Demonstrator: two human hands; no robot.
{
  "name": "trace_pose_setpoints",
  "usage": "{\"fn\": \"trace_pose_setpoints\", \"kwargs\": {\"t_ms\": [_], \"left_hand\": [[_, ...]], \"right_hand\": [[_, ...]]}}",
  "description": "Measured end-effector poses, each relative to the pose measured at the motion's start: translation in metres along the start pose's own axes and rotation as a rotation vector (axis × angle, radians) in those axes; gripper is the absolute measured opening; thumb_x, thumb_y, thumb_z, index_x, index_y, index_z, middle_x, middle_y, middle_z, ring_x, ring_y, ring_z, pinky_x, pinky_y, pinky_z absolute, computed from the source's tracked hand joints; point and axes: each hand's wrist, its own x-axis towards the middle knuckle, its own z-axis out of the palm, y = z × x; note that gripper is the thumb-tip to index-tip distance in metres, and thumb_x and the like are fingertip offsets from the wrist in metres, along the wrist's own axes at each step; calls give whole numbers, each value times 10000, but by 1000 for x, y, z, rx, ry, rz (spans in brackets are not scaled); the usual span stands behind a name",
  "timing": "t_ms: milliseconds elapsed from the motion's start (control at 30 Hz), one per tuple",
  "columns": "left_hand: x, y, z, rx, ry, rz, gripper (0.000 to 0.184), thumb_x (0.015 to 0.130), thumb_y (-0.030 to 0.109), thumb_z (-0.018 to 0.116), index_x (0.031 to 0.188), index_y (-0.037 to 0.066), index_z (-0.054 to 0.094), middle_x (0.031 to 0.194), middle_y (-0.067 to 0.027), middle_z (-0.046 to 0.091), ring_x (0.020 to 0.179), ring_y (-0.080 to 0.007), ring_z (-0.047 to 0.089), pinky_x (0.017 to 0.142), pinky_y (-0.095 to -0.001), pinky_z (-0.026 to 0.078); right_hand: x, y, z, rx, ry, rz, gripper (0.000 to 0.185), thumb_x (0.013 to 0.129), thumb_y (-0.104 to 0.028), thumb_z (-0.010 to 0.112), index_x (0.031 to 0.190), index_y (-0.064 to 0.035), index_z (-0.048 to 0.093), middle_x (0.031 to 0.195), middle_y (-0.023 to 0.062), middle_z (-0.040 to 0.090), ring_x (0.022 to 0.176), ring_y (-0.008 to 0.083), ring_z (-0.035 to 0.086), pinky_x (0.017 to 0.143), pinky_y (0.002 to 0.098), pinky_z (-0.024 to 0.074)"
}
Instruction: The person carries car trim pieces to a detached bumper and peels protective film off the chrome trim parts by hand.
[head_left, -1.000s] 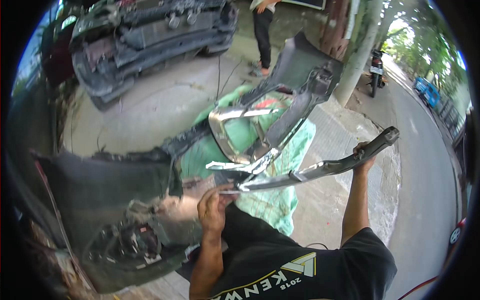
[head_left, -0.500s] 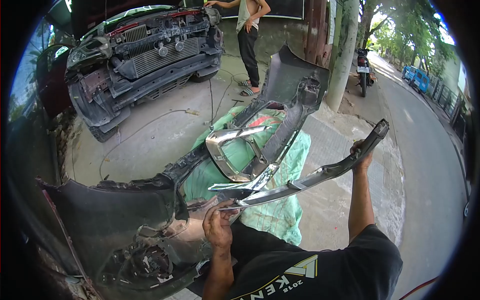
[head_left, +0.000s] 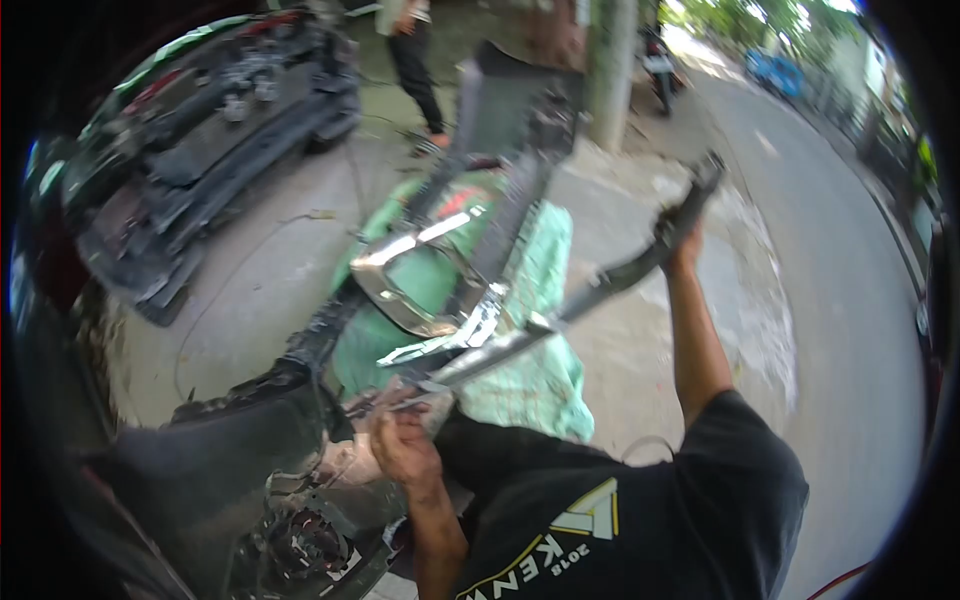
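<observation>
We are seeing the car front point(head_left: 225, 130) only as a blur at far left, and the top edge is cutting off the standing person point(head_left: 413, 68). The lettering point(head_left: 560, 550) on our shirt point(head_left: 700, 490) is running past the bottom edge. The long strip point(head_left: 590, 296) is hiding part of our right hand point(head_left: 684, 245).

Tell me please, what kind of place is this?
Probably a roadside car repair spot: a car with its front stripped, a loose bumper on green cloth, and a street alongside.
</observation>
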Motion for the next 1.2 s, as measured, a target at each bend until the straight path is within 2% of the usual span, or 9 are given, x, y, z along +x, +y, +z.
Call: {"fn": "trace_pose_setpoints", "kwargs": {"t_ms": [267,400,433,733,833,933,1067,1133,1200], "left_hand": [[0,-18,-9,-105,-28,-79,312,950,202,401,1092,-43,531,1113,-190,597,863,-218,578,826,-347,484],[10,-32,-16,-116,-50,-84,320,955,216,405,1077,-47,541,1081,-165,606,849,-199,575,819,-342,489],[14,-36,-17,-108,-40,-91,318,951,212,407,1074,-49,543,1074,-161,610,843,-198,577,812,-339,491],[29,-59,-32,-127,74,-165,305,900,194,442,1046,-48,557,1032,-174,636,782,-183,576,734,-316,503],[28,-59,-32,-136,14,-156,346,911,216,466,1128,-47,521,1155,-191,578,916,-214,570,826,-341,486],[15,-36,13,21,212,-34,442,913,216,519,1250,-62,452,1304,-200,468,1128,-280,501,979,-385,409],[2,13,101,448,-243,380,575,895,188,589,1350,-84,366,1388,-201,383,1281,-336,382,1088,-416,281],[28,36,144,573,-562,455,682,895,247,613,1401,-94,308,1432,-219,364,1345,-331,342,1116,-472,237],[52,62,200,309,-660,323,589,963,318,503,1372,-79,356,1414,-207,402,1346,-297,355,1112,-435,261]], "right_hand": [[-17,-19,20,-246,-42,-17,706,912,-695,335,698,-62,561,547,88,522,449,167,490,425,282,381],[-11,2,8,-490,55,-64,727,903,-707,331,702,-59,593,560,47,542,459,151,505,439,294,399],[-13,3,5,-452,51,16,779,936,-637,369,847,90,637,721,120,600,692,192,509,691,364,427],[-26,-6,16,-607,83,59,777,935,-633,389,830,97,636,727,129,609,684,193,515,672,348,428],[-28,-21,23,-556,100,78,774,928,-648,391,873,81,647,740,120,613,688,183,529,667,335,433],[-27,-47,42,-348,46,33,775,914,-679,390,956,49,653,787,88,624,720,151,545,678,306,437],[-25,-52,73,-154,-55,-70,804,907,-700,375,1187,32,555,1112,127,627,949,183,596,806,301,491],[-51,-47,104,-110,-79,-194,732,926,-671,379,1000,23,601,901,55,605,779,139,528,697,277,442],[-92,-54,137,-116,-85,-282,659,951,-616,401,884,5,609,771,11,576,688,105,480,622,257,400]]}}
